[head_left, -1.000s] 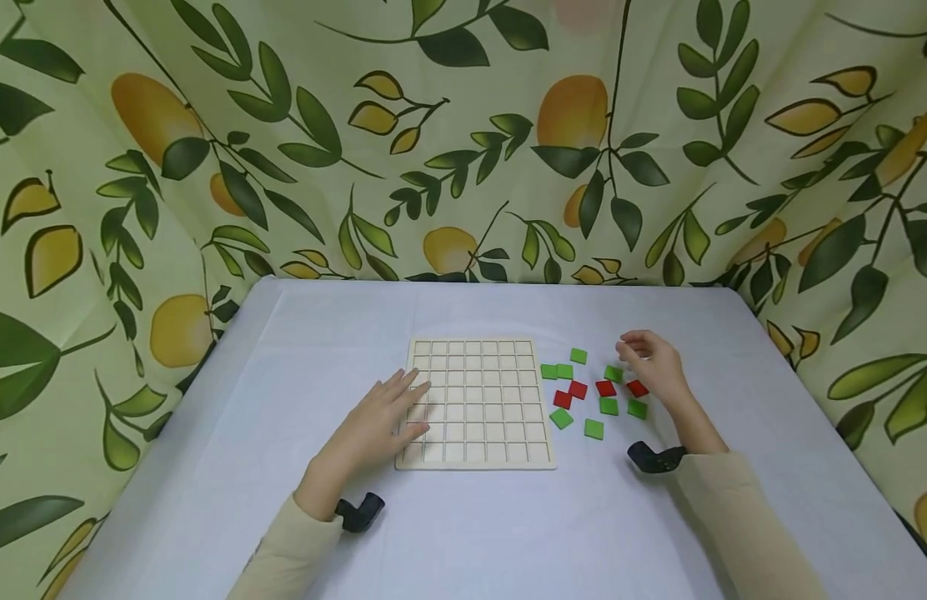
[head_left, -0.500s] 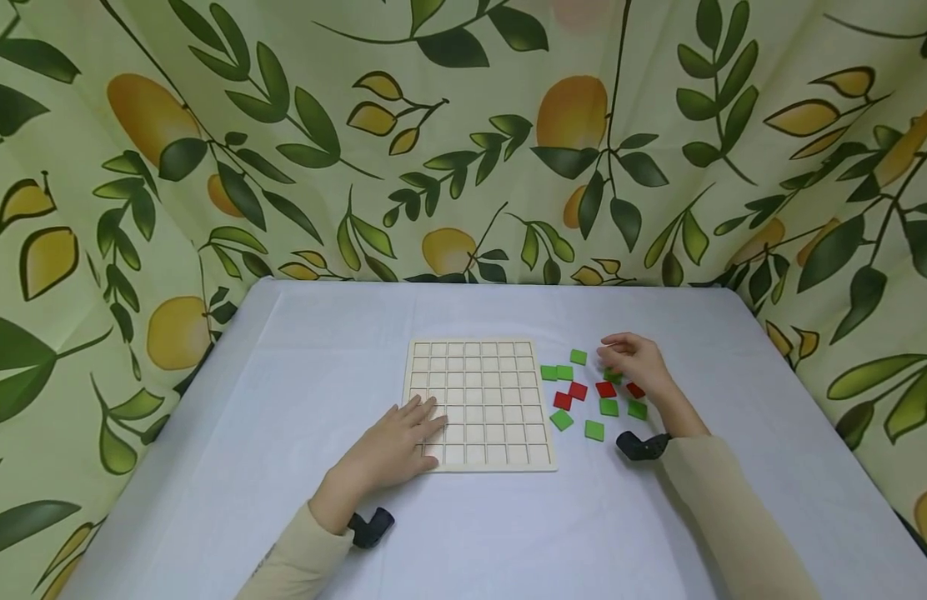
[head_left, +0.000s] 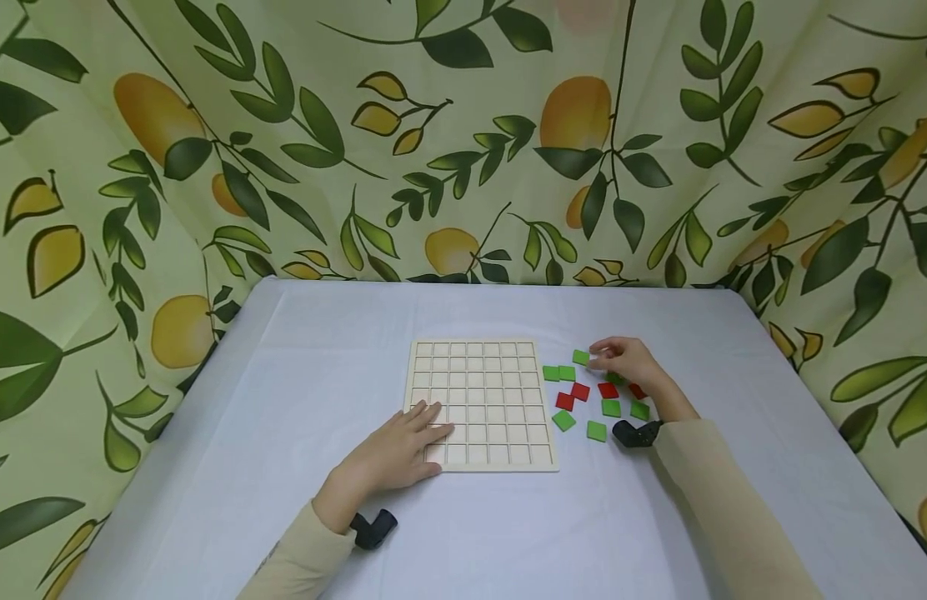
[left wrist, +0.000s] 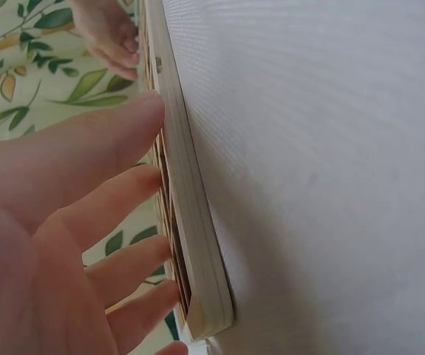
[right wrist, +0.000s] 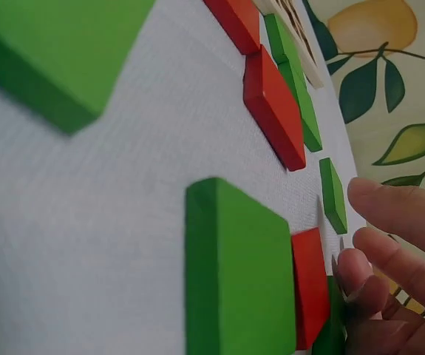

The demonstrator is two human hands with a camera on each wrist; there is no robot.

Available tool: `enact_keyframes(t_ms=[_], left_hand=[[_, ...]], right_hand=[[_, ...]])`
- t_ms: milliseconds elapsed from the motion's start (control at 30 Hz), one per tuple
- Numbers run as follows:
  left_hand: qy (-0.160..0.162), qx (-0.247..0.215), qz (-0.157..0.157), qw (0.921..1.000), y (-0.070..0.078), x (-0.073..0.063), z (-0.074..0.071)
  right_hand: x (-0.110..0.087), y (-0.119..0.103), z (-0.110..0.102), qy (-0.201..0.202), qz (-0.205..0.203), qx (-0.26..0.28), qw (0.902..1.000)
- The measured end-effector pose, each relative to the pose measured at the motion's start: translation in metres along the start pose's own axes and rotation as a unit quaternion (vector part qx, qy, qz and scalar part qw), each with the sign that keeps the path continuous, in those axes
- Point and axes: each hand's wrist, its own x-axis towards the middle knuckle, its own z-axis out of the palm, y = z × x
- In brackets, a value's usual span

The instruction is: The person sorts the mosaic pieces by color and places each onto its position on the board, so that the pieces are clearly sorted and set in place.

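A pale wooden grid board (head_left: 482,400) lies flat on the table, its squares bare. My left hand (head_left: 396,450) rests with spread fingers over the board's near left corner. In the left wrist view the fingertips (left wrist: 149,111) touch the board's edge (left wrist: 197,222). My right hand (head_left: 630,360) hovers at the loose square tiles, nearest a green tile (head_left: 580,357). In the right wrist view its loosely bent fingers (right wrist: 397,207) are beside that green tile (right wrist: 333,196), with no tile seen in them. A green tile (head_left: 615,378) and a red tile (head_left: 638,391) are partly hidden under the hand.
Several green and red tiles lie scattered right of the board, among them a red tile (head_left: 564,402) and a green tile (head_left: 596,430). A white cloth (head_left: 343,325) covers the table. A leaf-and-fruit patterned curtain (head_left: 463,150) stands behind and at both sides.
My right hand has moved left over the tiles, toward the far green tile. My left hand has slid nearer and slightly right along the board. The tiles lie as before.
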Motion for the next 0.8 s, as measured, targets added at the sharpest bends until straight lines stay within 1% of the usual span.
enact_keyframes(t_ms=[133, 233, 367, 633, 800], left_hand=[[0.000, 0.001, 0.007, 1.0000, -0.0002, 0.0001, -0.0007], [0.002, 0.000, 0.010, 0.9999, 0.0009, 0.0000, -0.0013], [0.003, -0.005, 0.008, 0.9999, 0.0024, -0.0002, -0.0016], [0.003, -0.013, 0.001, 0.9999, 0.0026, -0.0001, -0.0005], [0.010, -0.010, 0.004, 0.9999, 0.0016, 0.0000, -0.0002]], right_hand=[[0.0027, 0.0017, 0.0005, -0.006, 0.001, -0.011, 0.9999], [0.0037, 0.0002, 0.0012, -0.005, -0.007, -0.015, 0.9998], [0.0052, -0.0015, 0.0015, -0.001, -0.013, -0.027, 0.9995], [0.0050, -0.0037, 0.0016, 0.005, -0.010, -0.039, 0.9992], [0.0041, -0.0049, 0.0010, 0.006, -0.021, -0.048, 0.9986]])
